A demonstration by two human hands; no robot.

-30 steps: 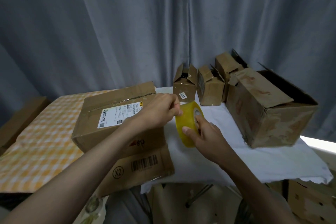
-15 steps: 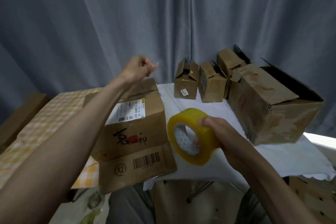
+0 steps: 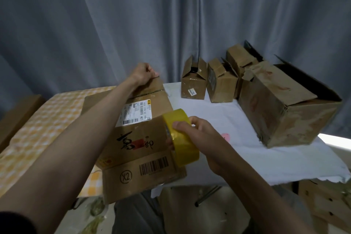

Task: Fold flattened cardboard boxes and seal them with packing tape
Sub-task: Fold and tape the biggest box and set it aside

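A brown cardboard box (image 3: 140, 138) with a shipping label and black lettering lies on the table in front of me, its lower flap hanging over the near edge. My left hand (image 3: 143, 74) reaches across the box, its fingers curled at the far top edge and pinching the tape's free end. The clear strip itself is hard to make out. My right hand (image 3: 203, 135) grips a yellow roll of packing tape (image 3: 185, 147) at the box's near right corner, just above the white cloth.
Three small open-topped boxes (image 3: 193, 85) stand at the back, a large worn open box (image 3: 284, 114) to the right on the white cloth (image 3: 237, 123). A yellow checked cloth (image 3: 43, 119) covers the left side. More cardboard (image 3: 322, 201) lies below right. A grey curtain hangs behind.
My left hand pulled away from the roll, rose, then came down onto the box's far edge. My right hand carried the roll down towards the box's near right corner.
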